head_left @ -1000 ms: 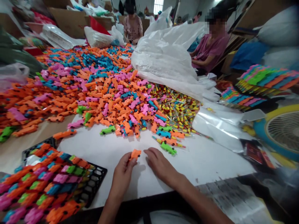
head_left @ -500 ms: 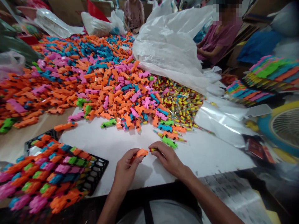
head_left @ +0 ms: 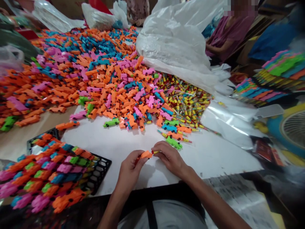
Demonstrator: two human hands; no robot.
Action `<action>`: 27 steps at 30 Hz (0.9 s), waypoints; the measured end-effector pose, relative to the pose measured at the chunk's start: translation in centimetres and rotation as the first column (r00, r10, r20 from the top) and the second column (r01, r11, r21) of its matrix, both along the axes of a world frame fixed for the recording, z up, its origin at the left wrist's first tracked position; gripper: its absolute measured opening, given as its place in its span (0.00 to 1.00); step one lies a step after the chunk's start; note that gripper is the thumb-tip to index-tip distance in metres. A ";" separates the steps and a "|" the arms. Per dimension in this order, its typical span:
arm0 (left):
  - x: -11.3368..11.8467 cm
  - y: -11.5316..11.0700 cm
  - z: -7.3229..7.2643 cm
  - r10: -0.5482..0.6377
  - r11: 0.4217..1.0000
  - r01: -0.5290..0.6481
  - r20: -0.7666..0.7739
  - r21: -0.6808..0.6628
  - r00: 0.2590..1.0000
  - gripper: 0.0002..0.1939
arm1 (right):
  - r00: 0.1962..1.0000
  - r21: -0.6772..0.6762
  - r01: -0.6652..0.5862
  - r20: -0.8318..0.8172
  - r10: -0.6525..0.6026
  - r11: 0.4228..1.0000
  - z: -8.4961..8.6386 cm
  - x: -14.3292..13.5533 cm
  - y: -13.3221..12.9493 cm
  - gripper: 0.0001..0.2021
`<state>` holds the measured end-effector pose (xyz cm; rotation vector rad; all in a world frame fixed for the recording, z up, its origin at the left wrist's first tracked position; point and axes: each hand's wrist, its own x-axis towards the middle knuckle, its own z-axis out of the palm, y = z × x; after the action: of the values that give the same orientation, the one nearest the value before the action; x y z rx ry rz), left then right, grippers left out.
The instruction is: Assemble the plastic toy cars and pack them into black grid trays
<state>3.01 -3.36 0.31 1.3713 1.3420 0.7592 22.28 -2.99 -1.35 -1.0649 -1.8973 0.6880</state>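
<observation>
Over the white tabletop (head_left: 114, 178), my left hand (head_left: 130, 165) pinches an orange toy car (head_left: 145, 155). My right hand (head_left: 169, 156) is closed on a small yellow-and-red tube-like piece (head_left: 156, 152), mostly hidden by the fingers. The piece's red end meets the right end of the orange car; whether it is inside the car I cannot tell. Just beyond my right hand lie a green toy car (head_left: 173, 143) and an orange toy car (head_left: 175, 135) with a yellow piece at its end.
A big heap of toy cars (head_left: 124, 92) covers the far side, beside a pile of yellow-and-red pieces (head_left: 190, 105) under a plastic sheet (head_left: 173, 44). At left, a black rack (head_left: 101, 173) holds rows of cars. A fan (head_left: 292, 127) stands right; a co-worker (head_left: 228, 38) sits beyond.
The yellow-and-red piece and the orange car have come together, closing the small gap between them. The view has tilted slightly downward.
</observation>
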 end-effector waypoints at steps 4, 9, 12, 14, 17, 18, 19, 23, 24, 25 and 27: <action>0.0 0.1 0.0 0.011 1.000 -0.011 -0.012 -0.001 1.000 0.14 | 0.999 -0.072 -0.036 0.010 0.037 0.997 0.3 0.1 0.1 0.09; 0.0 0.1 -0.3 0.006 0.998 -0.005 -0.019 0.055 1.000 0.13 | 0.990 -0.070 -0.061 0.121 0.069 0.996 0.0 0.1 0.1 0.11; 0.0 -0.1 -0.5 0.021 0.998 -0.020 -0.008 0.064 1.000 0.12 | 0.975 -0.046 -0.106 0.190 0.112 0.993 0.1 0.3 0.0 0.14; 0.1 -0.3 -0.6 0.051 0.998 -0.051 0.010 0.027 0.999 0.13 | 0.958 -0.026 -0.138 0.249 0.140 0.990 0.3 0.3 -0.2 0.14; 0.2 -0.5 -0.6 0.077 0.995 -0.072 0.067 -0.076 0.995 0.13 | 0.906 0.046 -0.172 0.398 0.140 0.984 0.4 0.2 -0.4 0.12; 0.3 -0.6 -0.6 0.074 0.991 -0.064 0.089 -0.116 0.993 0.13 | 0.885 0.087 -0.181 0.448 0.124 0.980 0.2 0.1 -0.5 0.13; 0.4 -0.5 -0.6 0.068 0.986 -0.051 0.106 -0.158 0.992 0.13 | 0.866 0.129 -0.186 0.489 0.101 0.974 -0.1 0.0 -0.7 0.14; 0.9 -0.2 -0.8 -0.003 0.957 0.035 0.112 -0.289 0.994 0.13 | 0.830 0.199 -0.184 0.556 0.043 0.963 -1.2 0.0 -1.3 0.18; 1.0 0.0 -0.9 -0.043 0.955 0.068 0.093 -0.289 0.995 0.13 | 0.827 0.185 -0.179 0.560 0.046 0.966 -1.2 0.5 -1.3 0.18; 1.2 0.2 -1.0 -0.079 0.961 0.095 0.070 -0.259 0.994 0.14 | 0.825 0.161 -0.178 0.562 0.058 0.971 -0.9 1.2 -1.3 0.18; 1.5 0.6 -1.1 -0.096 0.989 0.097 0.018 -0.110 0.995 0.16 | 0.824 0.096 -0.170 0.559 0.088 0.981 -0.1 3.3 -0.7 0.17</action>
<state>4.54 -2.73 -0.76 1.3315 1.2795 0.6187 25.57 -3.67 -1.40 -1.1306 -2.4961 0.3180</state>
